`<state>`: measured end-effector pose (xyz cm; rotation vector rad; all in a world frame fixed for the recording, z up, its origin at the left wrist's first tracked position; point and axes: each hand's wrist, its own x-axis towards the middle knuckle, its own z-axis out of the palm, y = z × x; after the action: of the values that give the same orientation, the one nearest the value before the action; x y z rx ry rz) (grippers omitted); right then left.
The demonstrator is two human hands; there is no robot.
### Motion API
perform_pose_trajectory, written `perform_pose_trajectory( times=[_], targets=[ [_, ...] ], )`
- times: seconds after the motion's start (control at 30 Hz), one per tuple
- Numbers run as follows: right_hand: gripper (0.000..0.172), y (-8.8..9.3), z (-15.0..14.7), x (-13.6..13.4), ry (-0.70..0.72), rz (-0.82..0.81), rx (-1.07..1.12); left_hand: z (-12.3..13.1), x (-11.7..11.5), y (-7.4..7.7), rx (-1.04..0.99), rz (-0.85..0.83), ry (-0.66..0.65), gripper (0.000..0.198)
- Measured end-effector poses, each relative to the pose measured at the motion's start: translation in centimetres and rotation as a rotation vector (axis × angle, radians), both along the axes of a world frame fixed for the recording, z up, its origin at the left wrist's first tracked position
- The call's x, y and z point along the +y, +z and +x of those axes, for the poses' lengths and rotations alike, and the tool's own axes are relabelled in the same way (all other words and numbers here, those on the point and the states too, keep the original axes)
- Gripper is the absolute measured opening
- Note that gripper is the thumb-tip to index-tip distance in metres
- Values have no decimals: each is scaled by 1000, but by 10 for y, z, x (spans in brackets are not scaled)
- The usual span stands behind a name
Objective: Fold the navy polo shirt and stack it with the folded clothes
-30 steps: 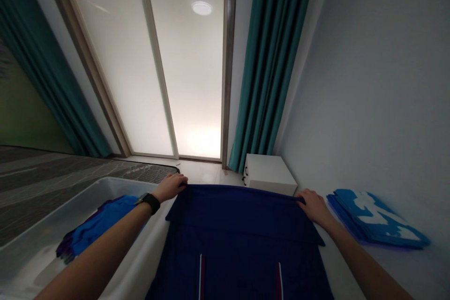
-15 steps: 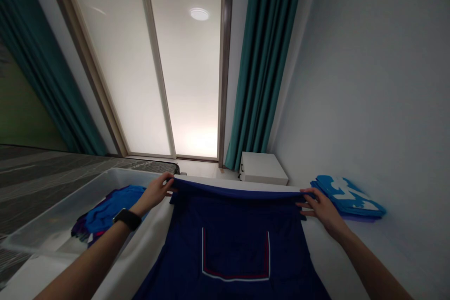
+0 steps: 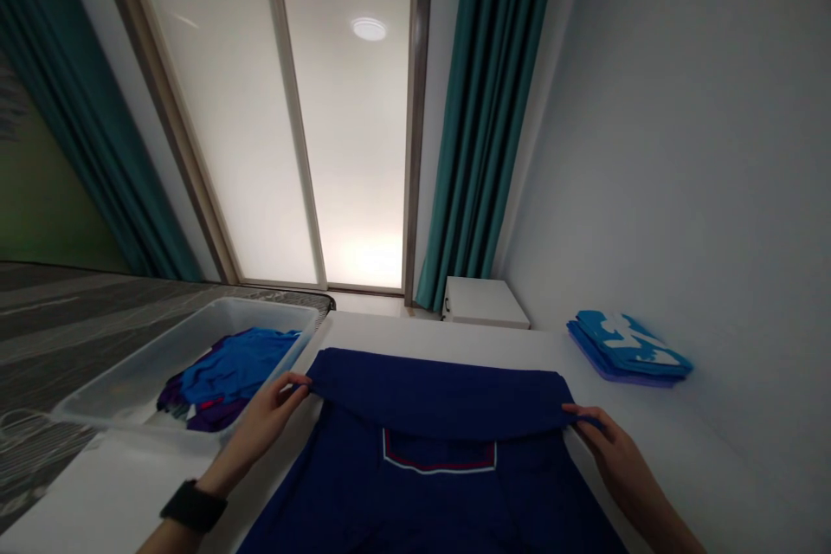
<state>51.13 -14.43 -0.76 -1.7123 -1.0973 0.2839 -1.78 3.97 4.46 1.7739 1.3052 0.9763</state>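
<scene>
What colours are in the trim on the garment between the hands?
White trim with a dark red inner line, best seen in the head view.

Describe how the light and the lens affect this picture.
Head view: the translucent white sliding door glows brightest near its bottom, with a round bright spot above; head view: the navy fabric garment looks dark, its lower folds barely showing; head view: the left brown door frame leans, possibly wide-angle distortion.

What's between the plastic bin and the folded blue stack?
In the head view: the navy garment on the white table, left hand and right hand pinching it.
</scene>
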Motion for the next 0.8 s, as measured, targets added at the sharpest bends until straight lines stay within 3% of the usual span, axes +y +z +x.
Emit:
perform_pose_trajectory(
  times=[0.17, 0.4, 0.5, 0.8],
  targets=[
    [17, -13, 6, -9, 5, -55, 35, -5, -6, -17, 74, 35, 0, 58],
    [29, -22, -1, -3, -108, -151, -148, -5, -5, -33, 134, 147, -60, 44],
    [28, -27, -1, 0, -92, -139, -264, -8, -3, -38, 144, 158, -65, 40],
    [22, -20, -2, 3, -44, -122, -327, -7, -2, -33, 111, 119, -11, 49]
  ],
)
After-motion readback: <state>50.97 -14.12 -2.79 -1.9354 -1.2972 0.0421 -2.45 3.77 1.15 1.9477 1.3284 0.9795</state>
